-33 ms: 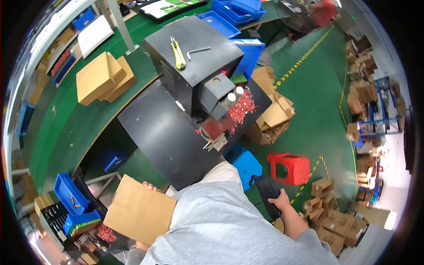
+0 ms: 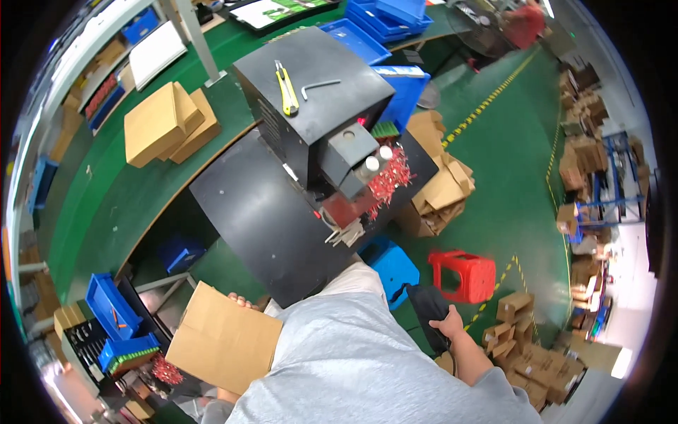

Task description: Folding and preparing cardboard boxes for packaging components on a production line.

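My left hand (image 2: 241, 302) grips the top edge of a flat brown cardboard piece (image 2: 222, 340) at my lower left; only the fingertips show over the edge. My right hand (image 2: 450, 326) reaches out to my right and is closed on a black fabric thing (image 2: 425, 302) beside a red plastic stool (image 2: 466, 273). My grey-shirted torso fills the lower middle and hides both forearms near the body.
A black machine (image 2: 311, 113) stands ahead on a black table (image 2: 258, 212), with a yellow utility knife (image 2: 286, 88) and a hex key (image 2: 319, 86) on top. Red parts (image 2: 388, 180) spill at its front. Blue bins (image 2: 113, 311), a blue stool (image 2: 393, 268) and cardboard boxes (image 2: 166, 124) surround me.
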The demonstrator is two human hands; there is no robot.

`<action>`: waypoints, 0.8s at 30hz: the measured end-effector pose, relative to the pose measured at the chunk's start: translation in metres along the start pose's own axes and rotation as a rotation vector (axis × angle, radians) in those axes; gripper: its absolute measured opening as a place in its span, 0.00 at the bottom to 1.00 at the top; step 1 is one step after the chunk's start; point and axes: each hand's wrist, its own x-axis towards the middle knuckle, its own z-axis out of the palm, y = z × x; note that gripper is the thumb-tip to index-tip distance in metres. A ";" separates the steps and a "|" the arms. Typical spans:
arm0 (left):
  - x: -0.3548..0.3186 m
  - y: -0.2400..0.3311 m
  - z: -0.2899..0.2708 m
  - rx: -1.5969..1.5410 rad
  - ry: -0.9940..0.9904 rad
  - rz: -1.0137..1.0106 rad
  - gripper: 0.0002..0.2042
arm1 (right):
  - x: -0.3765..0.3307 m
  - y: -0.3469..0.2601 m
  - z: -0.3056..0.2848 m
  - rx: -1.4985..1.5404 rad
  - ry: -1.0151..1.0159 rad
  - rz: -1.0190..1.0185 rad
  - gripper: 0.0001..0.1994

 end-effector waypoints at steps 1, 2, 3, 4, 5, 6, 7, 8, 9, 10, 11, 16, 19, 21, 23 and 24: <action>0.002 -0.012 0.003 0.001 -0.004 0.032 0.21 | 0.021 0.003 -0.008 -0.008 -0.070 0.006 0.40; 0.007 -0.024 0.006 0.000 -0.007 0.059 0.20 | 0.040 0.008 -0.016 -0.016 -0.141 0.019 0.40; 0.015 -0.034 0.008 0.014 0.006 0.078 0.20 | 0.060 0.017 -0.020 -0.028 -0.159 0.002 0.40; 0.023 -0.042 0.008 0.024 0.025 0.092 0.20 | 0.072 0.023 -0.020 -0.032 -0.166 -0.003 0.40; 0.032 -0.049 0.007 0.032 0.044 0.103 0.20 | 0.087 0.029 -0.021 -0.035 -0.174 -0.005 0.40; 0.041 -0.056 0.006 0.039 0.062 0.110 0.21 | 0.115 0.031 -0.027 -0.048 -0.201 -0.010 0.40; 0.036 -0.065 0.010 0.043 0.101 0.105 0.21 | 0.121 0.005 -0.041 -0.049 -0.255 0.065 0.40; 0.026 -0.076 0.021 0.044 0.135 0.113 0.22 | 0.134 -0.003 -0.048 -0.083 -0.266 0.072 0.40; 0.024 -0.089 0.026 0.037 0.157 0.113 0.22 | 0.142 0.002 -0.052 -0.111 -0.264 0.085 0.40; 0.031 -0.099 0.025 0.031 0.160 0.117 0.23 | 0.154 0.021 -0.043 -0.111 -0.263 0.092 0.40; 0.043 -0.108 0.017 0.023 0.149 0.118 0.23 | 0.166 0.044 -0.031 -0.043 -0.249 0.033 0.40; 0.089 -0.136 -0.017 -0.036 0.094 0.005 0.27 | 0.171 0.052 -0.051 0.020 -0.191 0.151 0.42; 0.110 -0.150 -0.023 -0.056 0.162 -0.064 0.34 | 0.164 0.063 -0.071 0.130 -0.125 0.202 0.43; 0.119 -0.168 -0.016 -0.097 0.217 -0.077 0.37 | 0.179 0.113 -0.068 0.101 -0.046 0.255 0.42; 0.126 -0.195 -0.009 -0.065 0.424 -0.057 0.39 | 0.196 0.177 -0.062 0.390 0.054 0.225 0.38; 0.122 -0.201 -0.008 -0.072 0.427 -0.038 0.39 | 0.213 0.185 -0.060 0.372 0.052 0.214 0.38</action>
